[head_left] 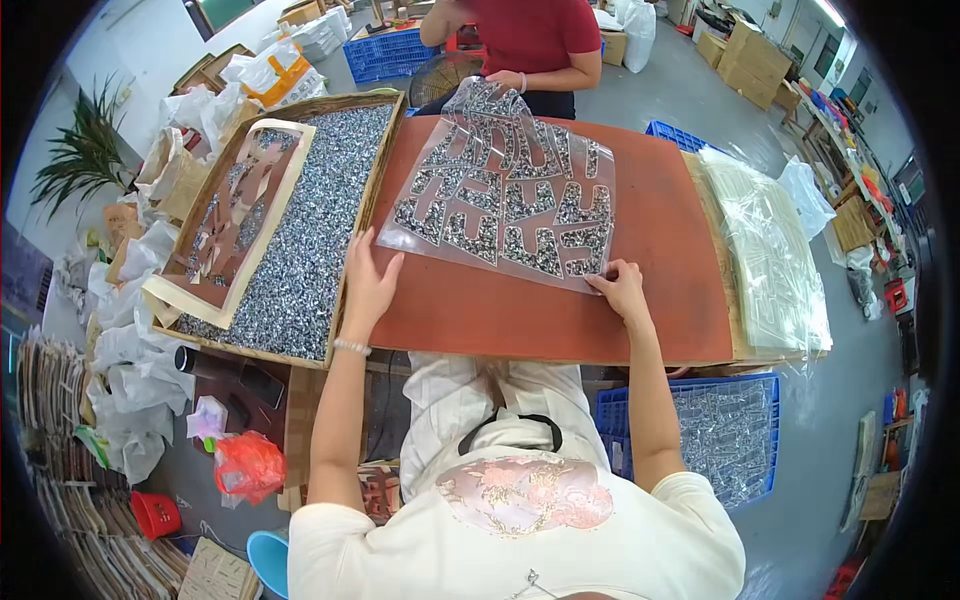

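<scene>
I am pinching the near right corner of a clear, flexible plastic sheet bearing dark, glittering cut-out shapes [510, 205] between the thumb and fingers of my right hand [624, 290]. My left hand [369, 280] is holding nothing that I can make out; its fingers are lying loosely spread just beside the near left corner, contact uncertain. The sheet is lying across the red-brown tabletop [665, 250], its far end buckling upward by the hand of a co-worker in a red shirt [510, 80]; whether that hand is gripping it, I cannot tell. Risk, in my judgement: with only one near corner secured, uneven pull could be creasing the film or skewing the shapes. A second hazard is sitting at left, where a shallow wooden-walled tray [250, 350] is holding loose silvery-blue glitter chips [310, 240]; a sideways swing of the sheet or a knock from my left wrist could be scattering chips onto the film.
</scene>
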{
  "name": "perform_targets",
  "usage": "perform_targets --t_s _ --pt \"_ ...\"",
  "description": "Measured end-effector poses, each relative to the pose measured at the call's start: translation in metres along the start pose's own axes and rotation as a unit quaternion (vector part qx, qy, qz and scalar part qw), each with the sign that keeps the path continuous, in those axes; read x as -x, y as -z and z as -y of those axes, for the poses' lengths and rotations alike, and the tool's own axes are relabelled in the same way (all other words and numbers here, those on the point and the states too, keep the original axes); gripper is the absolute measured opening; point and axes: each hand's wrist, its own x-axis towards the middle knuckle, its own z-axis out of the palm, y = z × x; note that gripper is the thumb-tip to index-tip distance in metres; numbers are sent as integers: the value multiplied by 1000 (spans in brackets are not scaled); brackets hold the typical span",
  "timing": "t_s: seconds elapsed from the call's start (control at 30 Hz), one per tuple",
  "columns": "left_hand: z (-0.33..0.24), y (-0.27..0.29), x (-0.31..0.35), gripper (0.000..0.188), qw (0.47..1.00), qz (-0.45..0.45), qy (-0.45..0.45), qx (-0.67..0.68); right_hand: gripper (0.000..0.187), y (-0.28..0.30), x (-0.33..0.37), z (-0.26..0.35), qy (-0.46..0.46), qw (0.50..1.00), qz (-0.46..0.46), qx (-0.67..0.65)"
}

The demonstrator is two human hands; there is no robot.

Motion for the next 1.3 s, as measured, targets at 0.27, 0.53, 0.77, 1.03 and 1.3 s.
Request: perform_targets --t_s 0.27,0.53,0.77,1.03,1.3 --pt "-48 -64 -32 74 980 24 178 -92 22 41 31 2 40 913 92 -394" --pt "-45 -63 0 60 949 21 314 -16 21 75 62 -39 8 926 100 -365" --pt "-40 -46 15 46 922 60 336 180 21 89 56 -32 51 912 105 -393" --pt "-67 -5 52 48 973 14 157 166 23 116 73 11 24 921 120 -369" --pt "-47 -5 50 18 997 9 67 -22 22 67 78 -7 -23 928 158 -336"
